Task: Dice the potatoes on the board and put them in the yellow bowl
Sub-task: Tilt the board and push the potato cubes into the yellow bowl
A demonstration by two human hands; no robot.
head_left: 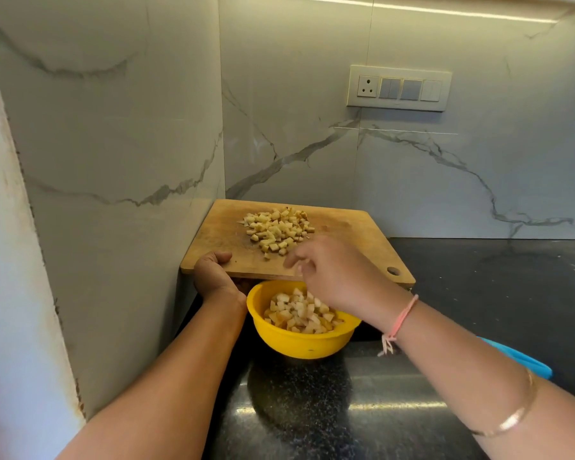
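Observation:
A wooden cutting board (346,234) is lifted at its near edge above the yellow bowl (296,343). My left hand (213,273) grips the board's near left edge, thumb on top. A pile of diced potato (278,229) lies on the far middle of the board. More diced potato (301,313) fills the bowl, which stands on the dark counter just under the board's near edge. My right hand (332,273) hovers over the board's near edge and the bowl, fingers loosely bent and blurred, just short of the pile.
Marble walls close off the left side and the back, forming a corner behind the board. A switch panel (399,88) is on the back wall. A blue object (525,360) lies on the dark granite counter (312,410) behind my right forearm.

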